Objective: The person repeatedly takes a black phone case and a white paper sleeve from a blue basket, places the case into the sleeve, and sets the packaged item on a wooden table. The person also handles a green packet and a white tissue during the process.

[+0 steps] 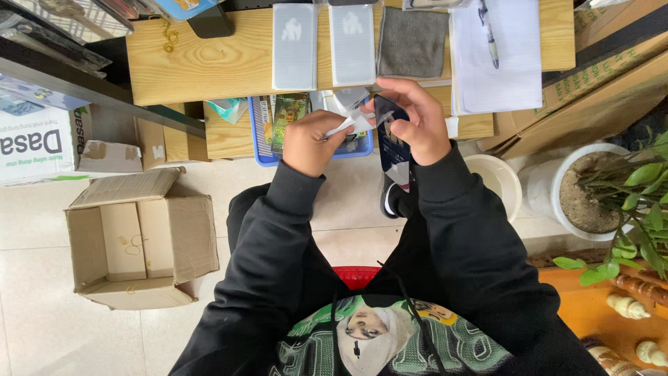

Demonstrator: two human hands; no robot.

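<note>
My right hand (416, 120) grips a dark smartphone (394, 147) held upright on its edge in front of the wooden desk (209, 63). My left hand (311, 141) pinches a small white wipe or paper strip (355, 124) that touches the phone's upper part. Both hands are close together above a blue tray (259, 150) on a lower shelf. Black sleeves cover both arms.
On the desk lie two pale screen-protector packs (294, 46), (352, 43), a grey cloth (412, 42) and white paper with a pen (489, 35). An open cardboard box (139, 240) stands on the floor at left. A white bucket (495, 177) and a potted plant (598, 188) stand at right.
</note>
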